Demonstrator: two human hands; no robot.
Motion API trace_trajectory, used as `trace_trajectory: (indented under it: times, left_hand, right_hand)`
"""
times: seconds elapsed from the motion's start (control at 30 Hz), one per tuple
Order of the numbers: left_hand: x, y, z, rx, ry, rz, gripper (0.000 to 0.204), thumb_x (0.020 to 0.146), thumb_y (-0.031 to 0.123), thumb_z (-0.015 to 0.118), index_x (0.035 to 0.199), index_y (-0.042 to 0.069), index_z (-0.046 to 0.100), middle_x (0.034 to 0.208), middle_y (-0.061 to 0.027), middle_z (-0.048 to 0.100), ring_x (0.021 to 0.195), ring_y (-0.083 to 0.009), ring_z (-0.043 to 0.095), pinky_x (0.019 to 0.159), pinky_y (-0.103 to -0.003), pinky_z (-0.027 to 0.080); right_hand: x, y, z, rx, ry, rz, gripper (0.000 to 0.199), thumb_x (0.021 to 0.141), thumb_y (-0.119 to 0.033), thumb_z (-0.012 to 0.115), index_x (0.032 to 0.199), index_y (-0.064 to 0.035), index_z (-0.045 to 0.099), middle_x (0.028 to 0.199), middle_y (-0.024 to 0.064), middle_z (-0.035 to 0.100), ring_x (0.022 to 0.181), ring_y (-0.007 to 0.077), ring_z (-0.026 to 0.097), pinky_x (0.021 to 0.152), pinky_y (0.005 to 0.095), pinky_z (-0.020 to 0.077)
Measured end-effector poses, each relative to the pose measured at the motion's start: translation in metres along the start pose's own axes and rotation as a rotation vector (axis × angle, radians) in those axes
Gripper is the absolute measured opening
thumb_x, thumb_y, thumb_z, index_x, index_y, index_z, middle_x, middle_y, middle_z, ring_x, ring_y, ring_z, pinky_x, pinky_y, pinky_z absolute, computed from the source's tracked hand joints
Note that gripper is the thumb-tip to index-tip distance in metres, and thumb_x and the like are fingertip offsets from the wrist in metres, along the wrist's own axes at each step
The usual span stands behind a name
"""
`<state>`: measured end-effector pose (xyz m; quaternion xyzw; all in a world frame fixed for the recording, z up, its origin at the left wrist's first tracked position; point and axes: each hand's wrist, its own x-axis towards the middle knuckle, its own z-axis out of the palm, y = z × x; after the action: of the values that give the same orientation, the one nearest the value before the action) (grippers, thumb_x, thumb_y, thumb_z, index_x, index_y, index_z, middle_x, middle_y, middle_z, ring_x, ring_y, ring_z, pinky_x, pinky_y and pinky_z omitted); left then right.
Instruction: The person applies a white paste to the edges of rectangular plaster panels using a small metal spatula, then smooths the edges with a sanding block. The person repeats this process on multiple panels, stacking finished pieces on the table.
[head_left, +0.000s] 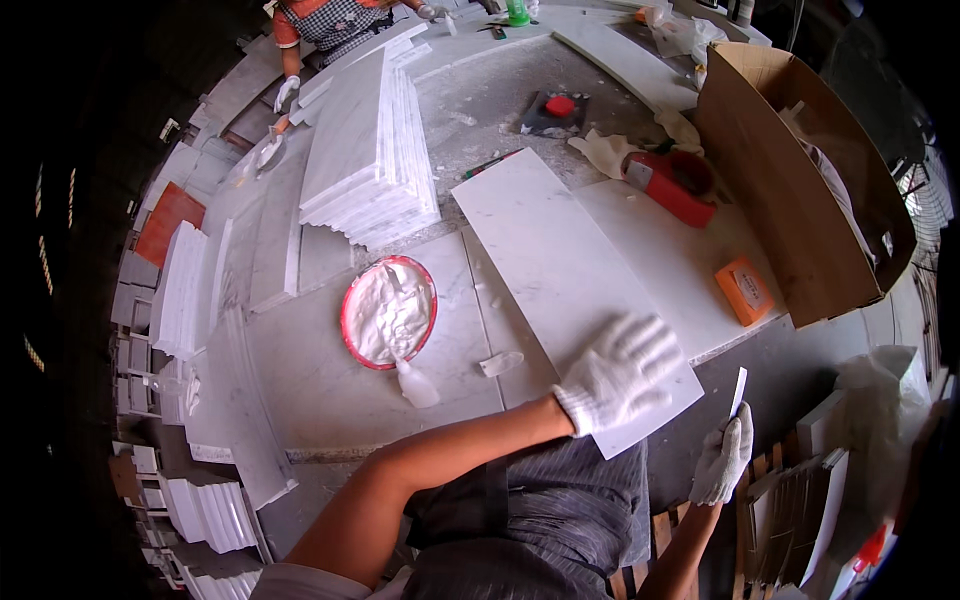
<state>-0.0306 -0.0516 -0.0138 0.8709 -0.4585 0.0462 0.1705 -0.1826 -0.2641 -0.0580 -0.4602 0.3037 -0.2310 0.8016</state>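
Note:
My left hand [625, 370], in a white knit glove, lies flat with fingers spread on the near end of a long white marble tile [550, 250]. That tile rests at a slant on the worktop, its near corner jutting past the edge. To the right, beyond the table edge, my gloved right hand [725, 455] is closed on a thin white strip [738, 392] that points up. Left of the tile stands a red-rimmed bowl [388, 300] of white paste with a putty knife [415, 382] leaning over its rim. A small whitish scraper [501, 363] lies between bowl and tile.
A tall stack of marble tiles [365, 160] stands behind the bowl. At right are an open cardboard box [790, 200], a red tape dispenser [670, 188] and an orange box [743, 291]. Another person [335, 25] in white gloves works at the far left.

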Motion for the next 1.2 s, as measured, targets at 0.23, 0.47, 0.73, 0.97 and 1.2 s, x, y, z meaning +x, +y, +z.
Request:
trace_trajectory:
  times: [0.23,0.47,0.73,0.97,1.2]
  left_hand:
    - [0.017,-0.039,-0.029,0.159,0.049,-0.187,0.065,0.095,0.056,0.047,0.134,0.004,0.055,0.138,-0.0174,0.053,0.133,-0.0328,0.043,0.117,-0.049,0.027]
    - [0.004,-0.007,-0.027,-0.118,0.117,-0.089,0.053,0.096,0.05,0.053,0.12,0.004,0.064,0.117,-0.0158,0.065,0.12,-0.033,0.055,0.112,-0.049,0.034]
    - [-0.093,-0.021,-0.071,0.128,0.417,-0.578,0.033,0.087,0.024,0.07,0.115,0.008,0.064,0.113,-0.0114,0.062,0.109,-0.0334,0.056,0.099,-0.049,0.043]
    - [-0.131,-0.021,-0.055,0.247,0.302,-0.672,0.029,0.082,0.018,0.069,0.11,0.014,0.066,0.111,-0.0077,0.062,0.108,-0.0314,0.056,0.099,-0.048,0.042]
    - [-0.13,-0.023,-0.05,0.172,0.304,-0.677,0.023,0.086,0.013,0.065,0.108,0.015,0.07,0.095,-0.0046,0.065,0.097,-0.0278,0.058,0.099,-0.047,0.042]
  right_hand:
    - [0.006,-0.018,0.027,-0.088,-0.083,-0.015,0.046,0.098,-0.018,0.063,0.138,0.0036,0.051,0.087,-0.0036,0.053,0.069,0.003,0.044,0.059,0.0167,0.0357]
    - [0.003,-0.009,0.013,-0.019,-0.091,-0.064,0.045,0.098,-0.015,0.063,0.137,0.0031,0.051,0.093,-0.0018,0.059,0.073,0.0023,0.049,0.06,0.014,0.0414]
    - [0.004,-0.042,0.004,-0.311,-0.192,-0.025,0.042,0.1,-0.019,0.062,0.133,0.0044,0.053,0.082,-0.0031,0.055,0.064,0.0022,0.044,0.055,0.0162,0.0355]
    - [-0.007,-0.038,-0.005,-0.287,-0.287,0.033,0.045,0.098,-0.02,0.064,0.135,0.003,0.054,0.085,-0.002,0.058,0.063,0.0027,0.043,0.054,0.0161,0.0349]
    - [-0.018,-0.019,0.011,-0.156,-0.101,0.036,0.043,0.1,-0.015,0.06,0.138,0.0027,0.05,0.092,-0.0007,0.06,0.073,0.0036,0.049,0.061,0.0161,0.0415]
